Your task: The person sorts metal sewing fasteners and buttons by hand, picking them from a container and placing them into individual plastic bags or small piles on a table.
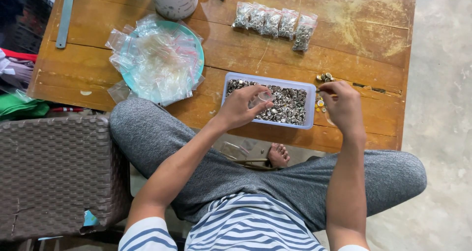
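My left hand hovers over a shallow lilac tray full of small metal rings and pinches a small clear plastic bag above them. My right hand rests just right of the tray on the wooden table; its fingers pinch at a few loose rings lying there. A little heap of rings sits beyond my right fingertips. Several filled bags of rings lie in a row further back.
A teal plate piled with empty clear zip bags sits left of the tray. A white tub stands behind it. A metal ruler lies at the far left. A brown woven stool is beside my left knee.
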